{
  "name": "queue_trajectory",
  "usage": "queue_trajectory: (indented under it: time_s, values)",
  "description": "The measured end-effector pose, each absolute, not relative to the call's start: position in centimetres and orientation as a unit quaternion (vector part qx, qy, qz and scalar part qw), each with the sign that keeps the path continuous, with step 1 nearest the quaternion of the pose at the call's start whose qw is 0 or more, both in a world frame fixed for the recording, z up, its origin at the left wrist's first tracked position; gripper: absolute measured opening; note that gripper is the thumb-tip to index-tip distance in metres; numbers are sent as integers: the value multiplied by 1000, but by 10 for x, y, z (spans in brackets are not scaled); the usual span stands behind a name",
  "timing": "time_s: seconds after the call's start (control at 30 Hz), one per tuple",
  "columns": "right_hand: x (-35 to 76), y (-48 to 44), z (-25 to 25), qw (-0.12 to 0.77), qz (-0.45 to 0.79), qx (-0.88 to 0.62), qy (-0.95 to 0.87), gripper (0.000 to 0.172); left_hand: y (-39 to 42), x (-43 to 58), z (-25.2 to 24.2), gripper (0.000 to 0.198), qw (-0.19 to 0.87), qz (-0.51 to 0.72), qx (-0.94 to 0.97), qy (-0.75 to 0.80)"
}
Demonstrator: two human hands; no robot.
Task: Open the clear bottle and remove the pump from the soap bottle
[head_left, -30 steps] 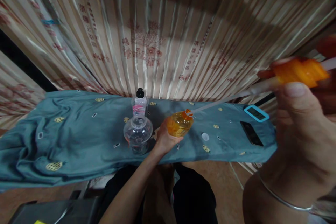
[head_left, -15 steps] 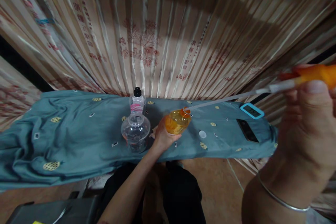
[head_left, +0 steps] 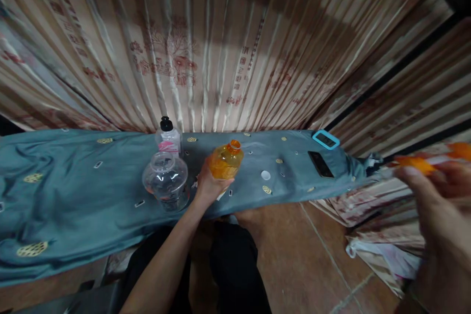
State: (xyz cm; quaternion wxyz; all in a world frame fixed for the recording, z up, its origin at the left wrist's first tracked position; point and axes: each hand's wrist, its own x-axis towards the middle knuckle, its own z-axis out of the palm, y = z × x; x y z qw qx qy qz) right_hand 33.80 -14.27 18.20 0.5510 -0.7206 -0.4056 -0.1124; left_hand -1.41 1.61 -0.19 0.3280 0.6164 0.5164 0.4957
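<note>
My left hand (head_left: 210,181) is wrapped round an uncapped bottle (head_left: 228,158) of yellow-orange liquid, its orange neck up and tilted a little right. Far to the right, my right hand (head_left: 441,201) is blurred, with an orange pump head (head_left: 415,163) between thumb and fingers. The pump's tube cannot be made out now. Left of the bottle stands a clear, round-bellied plastic container (head_left: 165,184) with an open mouth. Behind it is a clear bottle (head_left: 169,142) with a black top and pink label.
A green-blue cloth (head_left: 99,196) with pineapple prints covers the narrow table. A white disc (head_left: 265,175), a black phone (head_left: 321,164) and a blue-framed digital display (head_left: 326,139) lie toward the right. Pleated curtains (head_left: 213,49) hang behind. A white plastic bag (head_left: 390,255) is below right.
My right hand has moved right and down with the pump head; its tube is now away from the bottle's mouth. The view has turned right. My left hand still grips the bottle.
</note>
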Motion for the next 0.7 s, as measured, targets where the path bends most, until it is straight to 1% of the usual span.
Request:
queue_trajectory:
  time_s: [0.13, 0.27, 0.33, 0.4, 0.47, 0.6, 0.7]
  values:
    - [343, -111, 122, 343, 35, -782, -519, 38, 14, -18, 0, 82, 339, 494, 613, 515]
    - [348, -67, 51, 152, 81, -819, -548, 17, 12, -19, -1, 87, 358, 491, 605, 515]
    - [345, -47, 24, 83, 102, -818, -560, 14, 11, -20, -2, 90, 367, 497, 601, 508]
    - [340, -32, 8, 38, 112, -816, -566, 16, 10, -21, -3, 91, 375, 501, 596, 503]
    - [336, -20, 0, 13, 114, -816, -567, 22, 9, -21, -3, 91, 383, 502, 591, 503]
    - [332, -6, -8, -7, 101, -826, -555, 34, 11, -21, -3, 91, 384, 513, 580, 503]
    - [332, -5, -12, -13, 87, -831, -549, 37, 13, -20, -2, 92, 375, 527, 569, 508]
